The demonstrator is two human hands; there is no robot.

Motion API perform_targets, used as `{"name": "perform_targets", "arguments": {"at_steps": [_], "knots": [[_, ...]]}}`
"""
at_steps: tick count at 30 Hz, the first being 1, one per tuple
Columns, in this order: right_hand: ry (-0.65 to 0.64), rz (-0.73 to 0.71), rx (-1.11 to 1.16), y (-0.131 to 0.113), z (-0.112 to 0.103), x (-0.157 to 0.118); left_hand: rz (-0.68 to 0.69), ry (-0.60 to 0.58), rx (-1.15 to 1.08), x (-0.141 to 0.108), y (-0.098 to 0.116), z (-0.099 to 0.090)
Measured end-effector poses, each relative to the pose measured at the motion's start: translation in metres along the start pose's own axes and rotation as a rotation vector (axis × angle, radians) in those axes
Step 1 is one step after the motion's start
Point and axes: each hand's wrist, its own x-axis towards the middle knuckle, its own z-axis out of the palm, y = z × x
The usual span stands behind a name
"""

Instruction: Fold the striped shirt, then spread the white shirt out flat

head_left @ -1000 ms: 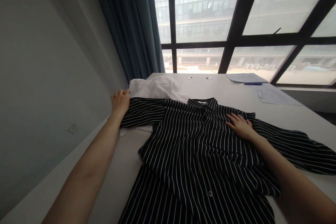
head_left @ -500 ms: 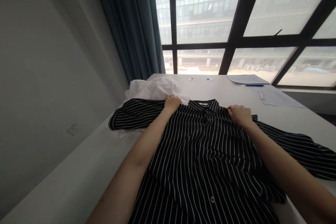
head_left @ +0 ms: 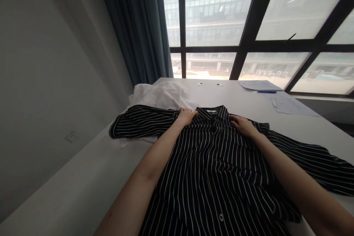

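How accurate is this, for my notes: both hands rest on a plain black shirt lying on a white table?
Not plain: the head view shows the shirt is black with thin white vertical stripes. The rest stands: the left hand and right hand rest on it, on the white table.

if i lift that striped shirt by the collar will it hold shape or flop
It will probably flop: the striped shirt lies in soft, loose folds, and its sleeve lies limply on the table. The fabric looks thin and likely light, dimpling under the right hand.
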Motion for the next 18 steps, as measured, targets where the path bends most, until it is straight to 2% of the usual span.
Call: {"name": "perform_targets", "arguments": {"at_steps": [4,10,18], "knots": [[-0.054,0.007,-0.01,-0.004,0.005,0.001,0.009,0.046,-0.014,0.001,0.003,-0.003],[-0.114,0.119,-0.036,-0.015,0.014,0.004,-0.018,0.153,0.019,0.012,0.012,-0.007],[-0.109,0.181,-0.016,-0.026,0.018,0.026,-0.153,0.23,0.016,0.035,0.002,0.007]]}}
